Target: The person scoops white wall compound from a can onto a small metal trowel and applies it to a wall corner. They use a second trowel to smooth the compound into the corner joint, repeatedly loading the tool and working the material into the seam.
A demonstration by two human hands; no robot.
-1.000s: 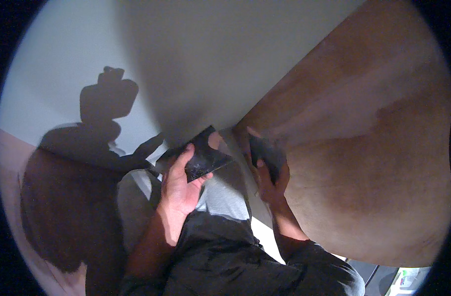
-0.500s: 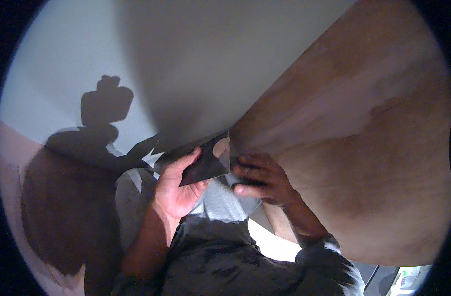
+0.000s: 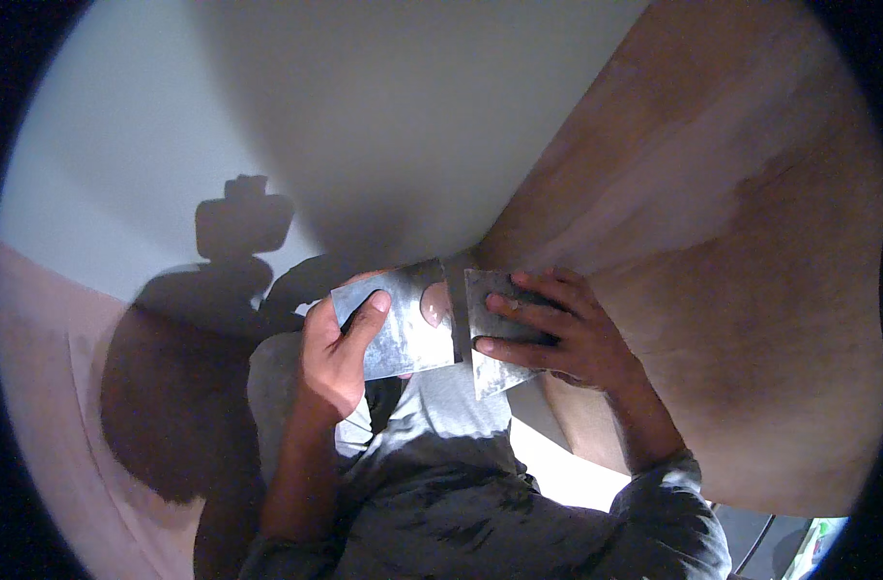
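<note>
My left hand (image 3: 337, 353) grips a flat, squarish metal putty blade (image 3: 395, 333), thumb across its bright upper face, most fingers hidden beneath. A small pinkish blob of putty (image 3: 434, 305) sits near that blade's right edge. Close to its right, a second metal putty blade (image 3: 486, 314) is held in my right hand (image 3: 569, 333), with several fingers spread over its face. A narrow gap separates the two blades. The right thumb is not visible. Both blades are in front of my body, just below the corner where the surfaces meet.
A pale, smooth surface (image 3: 393, 106) fills the upper left, bearing my dark shadow. On the right a brownish wall (image 3: 731, 319) with a lighter smeared band (image 3: 654, 213) comes close to my right arm. A pinkish surface (image 3: 45, 387) lies at far left. Small items (image 3: 816, 546) show at lower right.
The left blade has tilted, so its face now catches the light. The right blade has come into plain sight beneath my right fingers. Both hands appear slightly farther right.
</note>
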